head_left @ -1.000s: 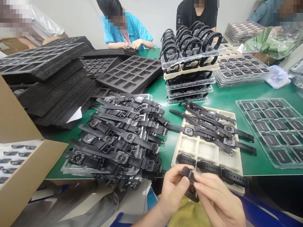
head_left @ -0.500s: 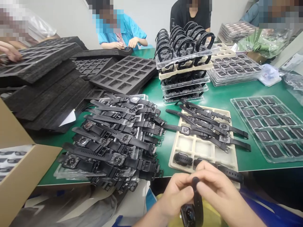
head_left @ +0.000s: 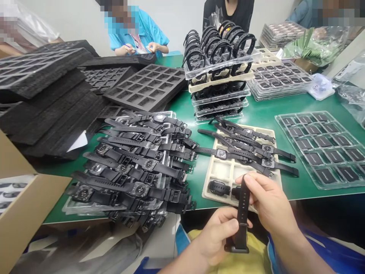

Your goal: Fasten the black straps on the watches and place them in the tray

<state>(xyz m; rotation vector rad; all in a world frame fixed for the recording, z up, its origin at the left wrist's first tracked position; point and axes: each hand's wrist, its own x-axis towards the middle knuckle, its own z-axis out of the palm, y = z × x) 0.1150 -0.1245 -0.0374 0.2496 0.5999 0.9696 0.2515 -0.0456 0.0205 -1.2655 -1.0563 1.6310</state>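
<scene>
Both my hands hold one black smartwatch in front of my lap, its strap pointing up. My right hand pinches the upper end of the strap between thumb and fingers. Lower down, my left hand grips the strap near the watch body, with the thumb on its edge. Just beyond is a cream tray with square compartments. One closed-strap watch rests in its front left compartment; others beside it are partly hidden by my right hand. Several open-strap watches lie across the tray's far part.
Left of the tray, many watches are heaped on clear trays. Behind stand stacked trays of looped watches and black foam trays. A clear tray of dark squares lies right, a cardboard box at lower left. Co-workers sit opposite.
The watch has been turned so its strap stands upright and straighter. My right hand has moved up to the strap's end; my left stays low. The view has shifted slightly.
</scene>
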